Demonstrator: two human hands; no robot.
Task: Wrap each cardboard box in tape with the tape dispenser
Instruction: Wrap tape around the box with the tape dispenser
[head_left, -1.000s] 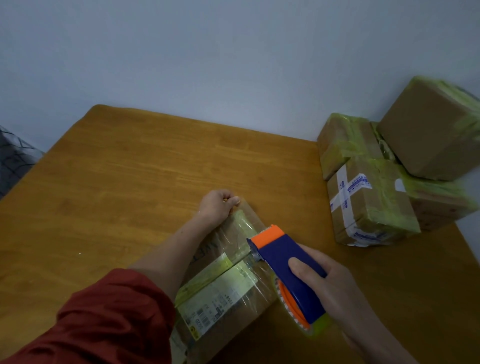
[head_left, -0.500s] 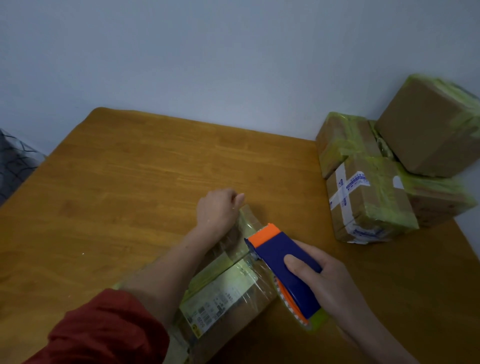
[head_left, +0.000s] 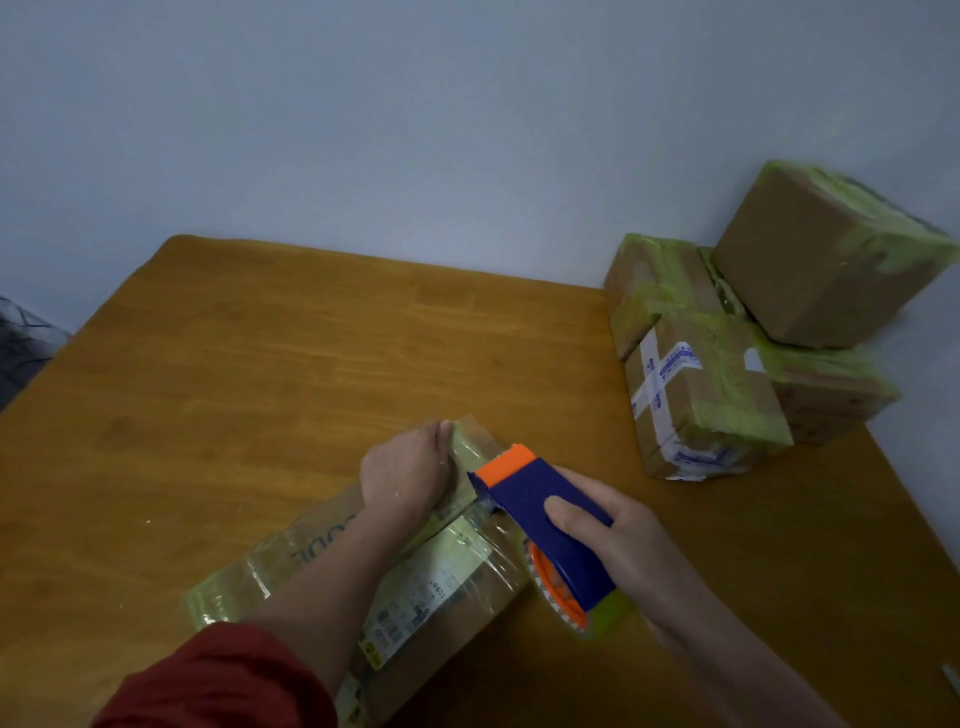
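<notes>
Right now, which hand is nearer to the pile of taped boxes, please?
Right. The right hand, gripping the tape dispenser, is front-left of the pile; the left hand is farther left, on the flat box.

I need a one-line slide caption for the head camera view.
Left hand steadies a cardboard box on the table while the right hand holds the tape dispenser against it.

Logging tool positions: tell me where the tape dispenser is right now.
In the head view, the tape dispenser sits lower centre-right, gripped by the right hand, its front end on the flat cardboard box beside the left hand.
</notes>
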